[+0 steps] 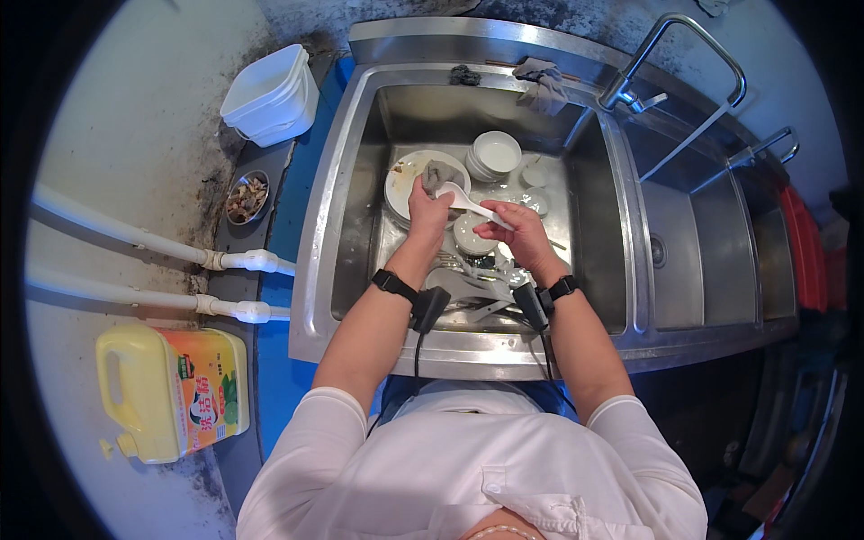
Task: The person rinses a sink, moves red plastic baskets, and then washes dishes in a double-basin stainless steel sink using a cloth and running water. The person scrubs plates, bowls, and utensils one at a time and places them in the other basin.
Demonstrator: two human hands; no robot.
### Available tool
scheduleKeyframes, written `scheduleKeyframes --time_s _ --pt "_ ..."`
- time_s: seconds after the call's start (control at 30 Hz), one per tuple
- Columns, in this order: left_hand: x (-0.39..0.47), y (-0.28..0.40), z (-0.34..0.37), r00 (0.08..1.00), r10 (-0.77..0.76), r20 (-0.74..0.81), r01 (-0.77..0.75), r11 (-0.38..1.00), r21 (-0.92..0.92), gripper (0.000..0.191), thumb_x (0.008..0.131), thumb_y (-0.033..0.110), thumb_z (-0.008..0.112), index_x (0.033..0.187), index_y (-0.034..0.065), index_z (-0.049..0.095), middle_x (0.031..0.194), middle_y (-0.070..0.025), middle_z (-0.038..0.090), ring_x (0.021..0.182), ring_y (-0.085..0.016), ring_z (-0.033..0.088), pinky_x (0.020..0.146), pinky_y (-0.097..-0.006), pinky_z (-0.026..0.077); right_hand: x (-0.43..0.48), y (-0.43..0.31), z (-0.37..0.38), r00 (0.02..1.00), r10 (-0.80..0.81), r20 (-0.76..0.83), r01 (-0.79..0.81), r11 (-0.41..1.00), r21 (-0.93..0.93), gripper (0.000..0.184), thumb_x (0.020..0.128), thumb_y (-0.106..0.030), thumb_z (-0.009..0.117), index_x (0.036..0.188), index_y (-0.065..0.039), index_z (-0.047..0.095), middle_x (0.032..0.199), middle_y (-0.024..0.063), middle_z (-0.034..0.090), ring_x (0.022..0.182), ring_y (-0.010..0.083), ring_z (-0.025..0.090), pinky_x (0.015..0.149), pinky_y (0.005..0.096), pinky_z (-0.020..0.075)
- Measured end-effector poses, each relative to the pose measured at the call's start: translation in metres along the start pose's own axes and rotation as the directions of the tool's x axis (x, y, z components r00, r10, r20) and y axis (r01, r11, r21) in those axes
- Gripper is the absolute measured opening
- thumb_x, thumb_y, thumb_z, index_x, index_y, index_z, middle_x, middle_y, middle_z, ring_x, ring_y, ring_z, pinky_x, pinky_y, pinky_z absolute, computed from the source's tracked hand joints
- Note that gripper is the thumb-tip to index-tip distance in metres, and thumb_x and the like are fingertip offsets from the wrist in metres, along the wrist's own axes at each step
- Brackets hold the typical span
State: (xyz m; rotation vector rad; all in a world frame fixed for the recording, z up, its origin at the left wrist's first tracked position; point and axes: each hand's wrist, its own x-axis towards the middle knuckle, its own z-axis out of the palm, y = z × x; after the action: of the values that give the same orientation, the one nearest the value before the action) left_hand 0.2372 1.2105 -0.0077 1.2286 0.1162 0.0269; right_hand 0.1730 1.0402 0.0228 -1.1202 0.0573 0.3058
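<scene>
A white soup spoon (466, 202) is held above the left basin of a stainless steel sink (478, 358). My left hand (430, 210) grips a grey cloth (440, 174) against the spoon's bowl. The spoon's handle is in the fingers of my right hand (516, 229). Behind my left hand lies a stack of white plates (403, 177) with food scraps on the top one. A stack of white bowls (495, 154) stands farther back. Small white dishes (472, 236) sit between my hands, partly hidden. Spoons and other utensils (466, 287) lie in the basin near me.
Water runs from the faucet (739, 88) into the middle basin (675, 270). A dark scouring pad (464, 75) and a grey rag (544, 84) rest on the back rim. Along the left ledge are a white bucket (270, 94), a bowl of scraps (248, 197) and a yellow detergent jug (172, 391).
</scene>
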Motion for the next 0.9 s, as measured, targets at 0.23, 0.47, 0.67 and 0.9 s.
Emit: scheduleKeyframes --time_s 0.23,0.47,0.67,0.9 --pt "0.003 0.0 -0.001 0.984 0.116 -0.135 -0.073 0.954 0.292 0.028 0.086 0.014 0.065 0.108 -0.0029 0.058 0.1 -0.0109 0.065 0.092 -0.017 0.06 0.081 -0.0311 0.047 0.009 0.021 -0.009 0.986 0.157 -0.05 -0.164 0.919 -0.358 0.022 0.096 -0.022 0.053 0.093 -0.004 0.066 0.058 -0.0039 0.049 0.045 0.0045 0.037 0.041 0.0209 0.026" --pt "0.005 0.006 0.0 0.991 -0.027 -0.131 0.039 0.995 0.092 0.037 0.098 0.033 0.051 0.102 -0.0025 0.062 0.094 -0.0094 0.066 0.09 -0.015 0.059 0.082 -0.0292 0.046 0.023 0.042 -0.021 0.948 -0.124 -0.294 -0.095 0.77 -0.63 0.029 0.095 -0.029 0.057 0.083 -0.003 0.062 0.058 -0.0051 0.046 0.053 0.0063 0.041 0.048 0.0241 0.0321" --pt "0.003 -0.025 0.008 0.997 -0.018 -0.076 0.046 0.922 0.385 0.051 0.08 0.013 0.075 0.121 0.0059 0.045 0.112 -0.0072 0.056 0.088 -0.021 0.06 0.072 -0.0321 0.054 0.017 0.043 -0.008 0.985 -0.041 -0.166 -0.036 0.897 -0.44 0.025 0.094 -0.026 0.055 0.085 -0.003 0.056 0.067 -0.0024 0.05 0.058 0.0074 0.043 0.053 0.0248 0.0359" --pt "0.004 -0.005 -0.008 0.926 -0.371 0.078 0.37 0.929 0.025 0.042 0.077 -0.005 0.07 0.114 0.0102 0.058 0.1 -0.0043 0.065 0.088 -0.02 0.064 0.074 -0.0342 0.054 0.009 0.029 -0.003 0.986 0.158 0.049 -0.116 0.874 -0.472 0.023 0.094 -0.025 0.055 0.08 -0.007 0.056 0.063 -0.0073 0.043 0.055 0.0047 0.037 0.049 0.0223 0.0303"
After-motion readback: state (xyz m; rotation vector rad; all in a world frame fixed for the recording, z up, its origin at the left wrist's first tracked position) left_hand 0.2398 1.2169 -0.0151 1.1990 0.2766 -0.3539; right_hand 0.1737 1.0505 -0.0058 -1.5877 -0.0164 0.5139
